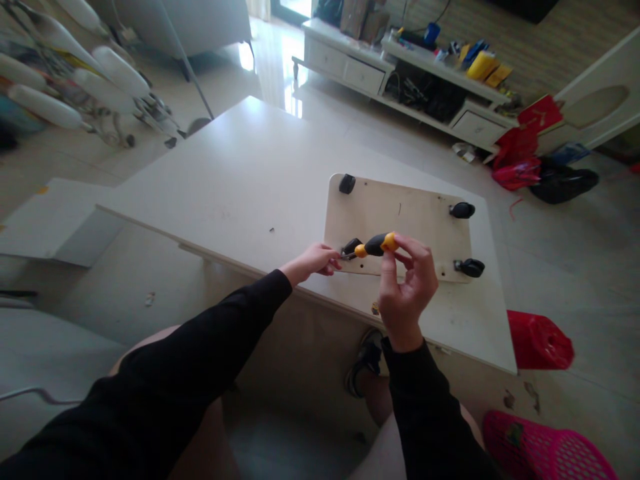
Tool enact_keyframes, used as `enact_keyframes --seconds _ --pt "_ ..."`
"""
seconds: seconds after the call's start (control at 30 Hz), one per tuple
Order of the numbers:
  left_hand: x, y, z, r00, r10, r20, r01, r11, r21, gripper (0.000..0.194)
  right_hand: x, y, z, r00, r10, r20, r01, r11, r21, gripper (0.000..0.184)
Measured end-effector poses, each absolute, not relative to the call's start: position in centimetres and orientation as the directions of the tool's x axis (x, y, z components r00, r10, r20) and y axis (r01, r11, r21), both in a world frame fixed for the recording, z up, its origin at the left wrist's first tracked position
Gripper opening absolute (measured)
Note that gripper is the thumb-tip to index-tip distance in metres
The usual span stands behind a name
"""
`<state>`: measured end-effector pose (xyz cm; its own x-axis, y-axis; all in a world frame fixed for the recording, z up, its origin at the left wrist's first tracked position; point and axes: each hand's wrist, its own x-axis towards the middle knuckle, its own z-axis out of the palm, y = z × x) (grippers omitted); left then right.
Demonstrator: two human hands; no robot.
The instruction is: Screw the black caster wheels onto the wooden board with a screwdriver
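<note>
My right hand (411,283) pinches the end of a screwdriver (375,245) with a black and yellow handle. Its shaft points left, toward the near-left black caster wheel (353,245) on a pale wooden board (400,220). At that same corner, my left hand (320,259) has its fingers closed by the screwdriver's tip; what they hold is too small to make out. Other casters stand on the board's corners: one at the far left (347,183), one at the far right (463,210) and one at the near right (470,268).
The board lies on a white table (250,167), where a small dark piece (272,230) also lies. Beyond stands a white TV cabinet (345,63). Red bags (517,167), a red rolled item (543,341) and a pink basket (550,450) are on the floor at right.
</note>
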<state>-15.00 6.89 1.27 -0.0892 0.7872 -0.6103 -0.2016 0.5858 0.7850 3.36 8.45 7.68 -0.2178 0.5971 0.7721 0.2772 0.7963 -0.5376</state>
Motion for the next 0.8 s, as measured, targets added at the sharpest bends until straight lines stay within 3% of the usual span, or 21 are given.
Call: enact_keyframes --seconds 0.2,0.4,0.6,0.8 --pt "-14.9 6.9 1.3 -0.088 0.791 -0.606 -0.198 0.582 0.788 0.014 3.2 8.4 7.7 -0.156 0.59 0.792 0.336 0.786 -0.519 0.034" --pt "-15.0 7.0 1.2 -0.088 0.783 -0.615 -0.198 0.591 0.782 0.009 3.3 8.2 6.8 -0.222 0.7 0.679 0.182 0.714 -0.676 0.039" --pt "-15.0 7.2 0.8 -0.094 0.787 -0.61 -0.187 0.588 0.787 0.011 3.4 8.4 7.2 -0.242 0.631 0.737 0.262 0.774 -0.576 0.034" --pt "-15.0 7.1 0.8 -0.082 0.793 -0.604 -0.191 0.583 0.79 0.012 3.0 8.2 6.7 -0.193 0.664 0.723 0.178 0.748 -0.64 0.039"
